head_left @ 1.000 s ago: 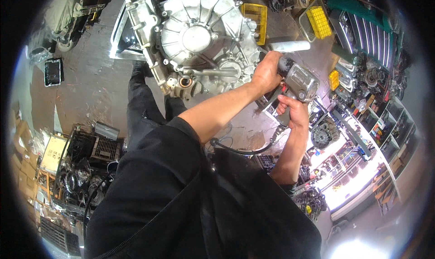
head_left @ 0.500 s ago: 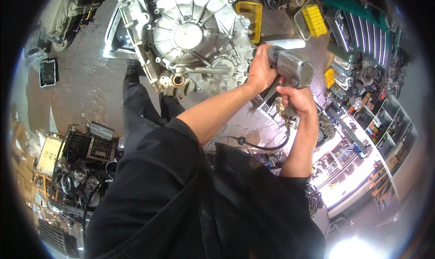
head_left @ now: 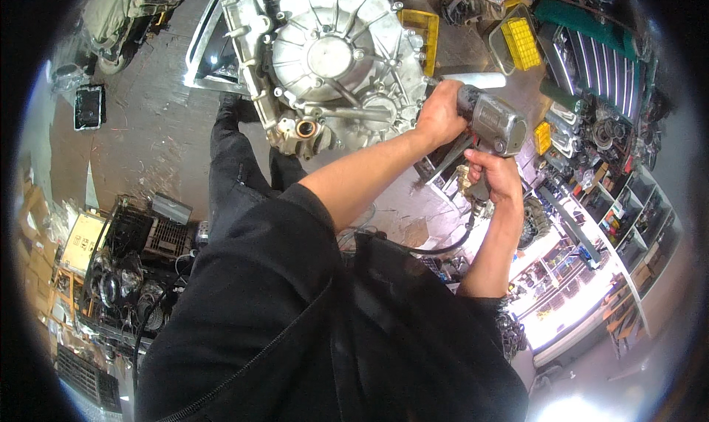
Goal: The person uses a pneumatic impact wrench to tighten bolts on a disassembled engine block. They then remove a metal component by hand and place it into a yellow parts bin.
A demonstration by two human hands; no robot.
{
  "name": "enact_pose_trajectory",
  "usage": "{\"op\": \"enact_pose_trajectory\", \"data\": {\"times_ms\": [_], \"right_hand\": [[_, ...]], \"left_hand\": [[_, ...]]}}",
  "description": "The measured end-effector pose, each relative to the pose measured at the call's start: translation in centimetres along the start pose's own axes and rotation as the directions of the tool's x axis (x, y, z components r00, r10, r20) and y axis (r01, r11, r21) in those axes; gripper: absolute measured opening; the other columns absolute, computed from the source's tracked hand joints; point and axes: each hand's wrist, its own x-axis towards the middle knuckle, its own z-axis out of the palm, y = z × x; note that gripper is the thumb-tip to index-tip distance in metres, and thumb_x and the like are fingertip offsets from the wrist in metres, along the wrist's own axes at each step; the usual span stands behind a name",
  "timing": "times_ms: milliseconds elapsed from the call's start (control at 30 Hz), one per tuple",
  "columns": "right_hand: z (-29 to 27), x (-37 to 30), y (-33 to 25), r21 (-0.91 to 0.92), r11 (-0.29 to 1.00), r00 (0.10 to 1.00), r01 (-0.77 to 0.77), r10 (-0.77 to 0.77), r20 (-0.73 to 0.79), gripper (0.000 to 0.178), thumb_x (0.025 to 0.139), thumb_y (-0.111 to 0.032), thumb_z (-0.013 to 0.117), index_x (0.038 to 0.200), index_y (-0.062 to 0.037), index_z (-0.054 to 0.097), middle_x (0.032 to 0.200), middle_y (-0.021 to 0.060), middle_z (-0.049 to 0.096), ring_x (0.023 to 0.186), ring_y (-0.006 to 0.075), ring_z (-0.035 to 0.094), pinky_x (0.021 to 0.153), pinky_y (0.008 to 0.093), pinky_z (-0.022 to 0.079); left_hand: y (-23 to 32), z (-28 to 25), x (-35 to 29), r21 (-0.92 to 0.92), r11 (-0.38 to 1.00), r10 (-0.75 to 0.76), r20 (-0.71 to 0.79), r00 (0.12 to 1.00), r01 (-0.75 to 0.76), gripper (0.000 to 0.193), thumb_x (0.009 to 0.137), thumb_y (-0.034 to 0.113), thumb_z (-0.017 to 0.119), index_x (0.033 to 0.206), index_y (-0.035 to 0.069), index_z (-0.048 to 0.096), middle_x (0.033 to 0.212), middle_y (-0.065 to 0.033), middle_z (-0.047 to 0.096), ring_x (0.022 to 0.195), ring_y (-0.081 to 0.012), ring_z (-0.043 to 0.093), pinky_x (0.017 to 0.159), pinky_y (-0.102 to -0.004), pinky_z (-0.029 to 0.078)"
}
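A grey air impact wrench [head_left: 498, 123] is held in both of my hands beside a large silver gearbox housing [head_left: 329, 57]. My left hand [head_left: 443, 115] is closed round the front end of the wrench, close to the housing's right edge. Below the wrench body, my right hand [head_left: 496, 174] grips the handle. A black air hose [head_left: 443, 250] runs from the bottom of the handle toward my body. The housing has ribs and several bolts round its rim. My left hand and the wrench hide where the tool's tip meets the housing.
Yellow crates [head_left: 521, 43] stand beyond the wrench, another crate [head_left: 419, 34] behind the housing. Shelves with parts [head_left: 628, 222] line the right. At lower left is a pile of engine parts [head_left: 140, 274]. A black tray [head_left: 90, 107] lies on the floor at left.
The whole scene has shifted slightly right in the picture, with the housing, wrench and hands moving together. Both hands keep their hold on the wrench.
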Motion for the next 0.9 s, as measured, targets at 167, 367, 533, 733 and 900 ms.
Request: {"op": "enact_pose_trajectory", "data": {"times_ms": [167,367,533,733,900], "right_hand": [[-0.2,-0.3,0.3,0.052,0.998,0.999,0.03,-0.031,0.016,0.028,0.081,0.003,0.071,0.107,0.0008,0.062,0.064,0.0047,0.055,0.049,0.0147,0.049,0.046,0.0315,0.041],[-0.6,-1.9,1.3,0.069,0.994,0.997,0.082,-0.081,-0.01,0.039,0.079,0.006,0.069,0.117,0.0017,0.063,0.067,0.0049,0.056,0.049,0.0135,0.048,0.046,0.0301,0.041],[-0.7,-2.9,3.5,0.139,0.99,0.999,0.038,-0.039,0.006,0.041,0.079,0.005,0.07,0.119,0.0,0.063,0.066,0.0049,0.055,0.048,0.0138,0.048,0.046,0.03,0.041],[-0.1,-2.0,6.4,0.195,0.979,0.998,-0.059,0.061,-0.004,0.041,0.079,0.005,0.071,0.119,0.0001,0.061,0.062,0.0041,0.051,0.047,0.0151,0.048,0.046,0.0308,0.04],[-0.7,-1.8,6.8,0.199,0.978,0.998,-0.066,0.068,-0.005,0.032,0.079,0.006,0.07,0.11,0.0014,0.063,0.061,0.0044,0.052,0.047,0.015,0.048,0.046,0.0314,0.041]], "left_hand": [[1.4,-0.2,-0.1,0.007,0.997,-0.082,0.027,0.996,0.081,0.052,0.069,-0.001,0.072,0.119,-0.001,0.058,0.12,-0.0243,0.061,0.115,-0.0427,0.058,0.1,-0.0448,0.048],[3.1,-0.4,-1.4,-0.055,0.993,-0.097,0.064,0.993,0.1,0.058,0.064,-0.005,0.076,0.118,0.001,0.058,0.119,-0.0247,0.06,0.114,-0.0434,0.058,0.097,-0.0443,0.049],[2.0,0.2,-3.4,-0.028,0.999,0.038,0.005,0.999,-0.038,0.061,0.058,-0.003,0.074,0.117,-0.002,0.058,0.11,-0.0226,0.062,0.107,-0.0432,0.06,0.094,-0.0439,0.049],[-0.5,0.7,-5.1,0.023,0.997,-0.07,0.069,0.995,0.069,0.054,0.065,-0.003,0.071,0.118,-0.001,0.059,0.115,-0.0225,0.062,0.11,-0.042,0.06,0.096,-0.0436,0.049],[-0.6,1.1,-5.5,0.01,0.99,-0.144,0.121,0.982,0.144,0.057,0.063,-0.005,0.073,0.118,0.0,0.058,0.116,-0.0213,0.06,0.111,-0.0421,0.059,0.097,-0.045,0.049]]}}
